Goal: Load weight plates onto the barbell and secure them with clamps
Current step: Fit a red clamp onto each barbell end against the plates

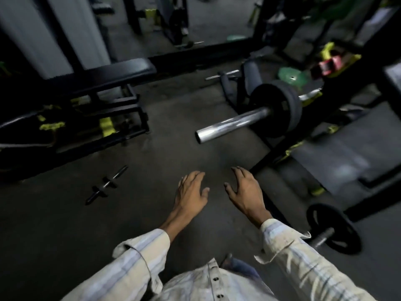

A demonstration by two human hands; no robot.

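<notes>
The barbell's chrome sleeve points toward me from the rack at the right. Two black weight plates sit on it, pushed to its inner end. The outer part of the sleeve is bare, with no clamp visible on it. My left hand and my right hand hover side by side over the dark floor, below the sleeve's end. Both hold nothing, fingers relaxed. A black plate on a short bar lies on the floor at the lower right.
A black bench stands at the left. A short dumbbell handle with collars lies on the floor at the left. Green plates lie behind the barbell. Rack frames with yellow-green parts fill the right side and the back.
</notes>
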